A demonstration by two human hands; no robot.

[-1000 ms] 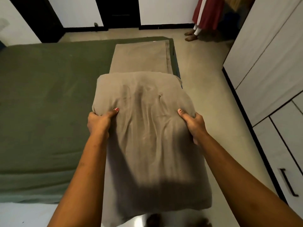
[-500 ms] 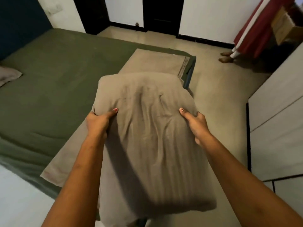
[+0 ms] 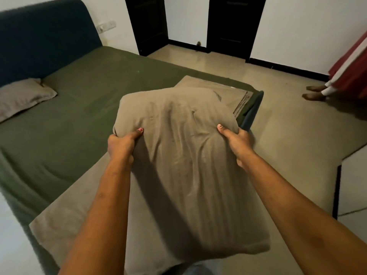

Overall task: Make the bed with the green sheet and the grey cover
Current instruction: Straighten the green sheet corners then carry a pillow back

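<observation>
I hold a grey-cased pillow (image 3: 186, 155) in the air over the foot of the bed. My left hand (image 3: 121, 144) grips its left side and my right hand (image 3: 237, 142) grips its right side, thumbs on top. The green sheet (image 3: 79, 108) is spread flat over the mattress. A folded grey cover (image 3: 216, 88) lies in a strip along the foot of the bed, partly hidden under the pillow; its near end (image 3: 65, 221) shows beside my left arm. A second grey pillow (image 3: 21, 96) lies at the head of the bed.
A dark blue headboard (image 3: 39, 34) stands at the far left. Another person's feet (image 3: 314, 92) and a red garment (image 3: 351, 66) are at the right on the tiled floor. Dark doorways (image 3: 234, 22) line the far wall. A white wardrobe (image 3: 355, 175) stands at the right.
My view has swung left, bringing the headboard and the second pillow into sight. The pillow stays in both hands with the same grip.
</observation>
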